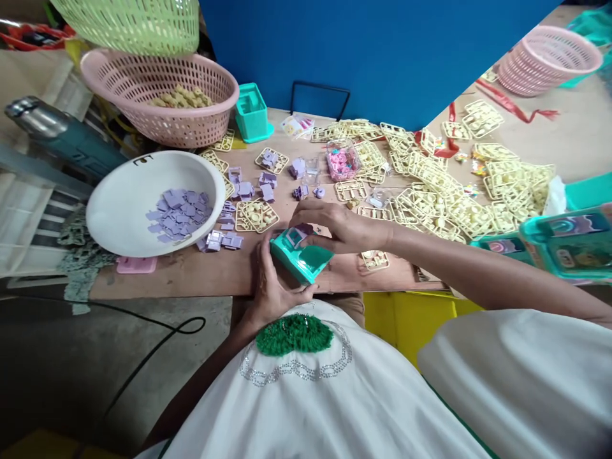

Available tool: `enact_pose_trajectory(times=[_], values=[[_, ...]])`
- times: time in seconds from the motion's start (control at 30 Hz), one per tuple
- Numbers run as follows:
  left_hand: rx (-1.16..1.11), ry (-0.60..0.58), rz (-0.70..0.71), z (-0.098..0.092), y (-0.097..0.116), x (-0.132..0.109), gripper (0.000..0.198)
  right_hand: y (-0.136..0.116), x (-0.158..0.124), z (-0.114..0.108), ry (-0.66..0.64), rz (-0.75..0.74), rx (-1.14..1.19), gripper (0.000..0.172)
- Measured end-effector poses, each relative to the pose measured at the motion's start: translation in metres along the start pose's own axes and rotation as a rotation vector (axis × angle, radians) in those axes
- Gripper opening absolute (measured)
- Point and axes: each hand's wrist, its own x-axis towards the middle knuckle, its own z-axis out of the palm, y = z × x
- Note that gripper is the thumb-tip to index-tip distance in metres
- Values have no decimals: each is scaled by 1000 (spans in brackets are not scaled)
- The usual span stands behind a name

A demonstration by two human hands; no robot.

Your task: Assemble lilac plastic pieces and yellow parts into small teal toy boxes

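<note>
A teal plastic box (306, 260) is tilted at the table's front edge, close to my body. My left hand (271, 284) wraps round its left and lower side. Over the top of the box, my right hand (329, 226) has its fingers closed on a small purple piece (297, 236) at the box's upper left part. The fingertips partly hide this piece. Just left of the hands lie cream part frames (257, 215) and loose purple pieces (232, 240).
A white bowl (108, 213) of purple pieces stands left, below a pink basket (172, 131). Cream frames (430, 185) cover the right. Behind are a blue panel (363, 57), another teal box (252, 115) and a clear box of pink parts (343, 159).
</note>
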Motion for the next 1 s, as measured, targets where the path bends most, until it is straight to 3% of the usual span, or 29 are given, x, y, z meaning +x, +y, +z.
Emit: enact_pose_trajectory(times=[0.17,0.3,0.53,0.67,0.9,1.0], values=[[73,-93,49,-11,2,3,134,9,7,-7,-46,-40,4,39],[97,-98,40,-10,3,5,135,8,14,-8,-107,-34,-28,39],[86,-63,7,-7,-2,5,136,1,3,10,44,-80,-213,36],[39,-49,-4,-6,-5,4,133,-7,-10,17,8,-84,-314,43],[-22,-12,36,-3,-12,6,132,-24,-20,32,-23,110,-408,49],[17,34,76,1,-10,5,131,-21,-28,39,121,202,-243,48]])
